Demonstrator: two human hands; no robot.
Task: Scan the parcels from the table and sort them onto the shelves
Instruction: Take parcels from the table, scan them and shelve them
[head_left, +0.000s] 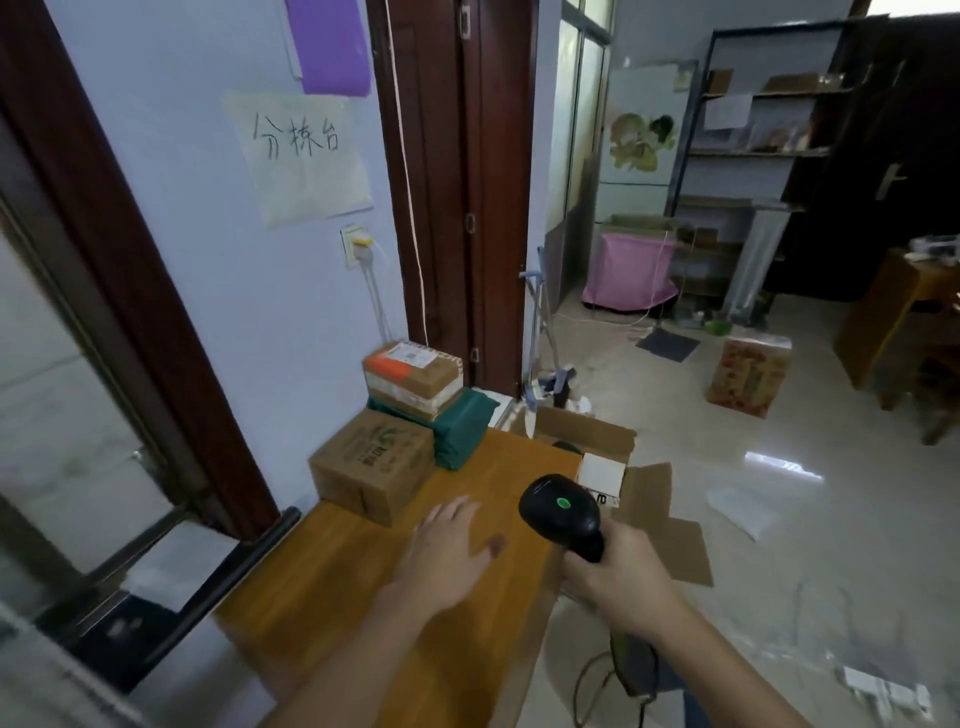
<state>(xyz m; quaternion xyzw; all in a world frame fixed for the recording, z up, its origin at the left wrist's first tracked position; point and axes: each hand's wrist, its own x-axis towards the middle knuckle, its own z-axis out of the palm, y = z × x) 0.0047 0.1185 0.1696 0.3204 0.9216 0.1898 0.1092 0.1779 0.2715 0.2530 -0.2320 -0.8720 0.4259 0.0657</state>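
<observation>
Right hand (618, 566) gripping scanner (561, 512), left hand (449, 545) flat over table (332, 587)

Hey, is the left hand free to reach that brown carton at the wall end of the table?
Probably yes. The left hand is open and holds nothing, and only bare table lies between it and the brown carton. The right hand holds the scanner.

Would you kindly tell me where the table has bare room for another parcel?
The near table is bare under the left hand, and between green parcel and open box. The wall side is crowded by cardboard box.
</observation>
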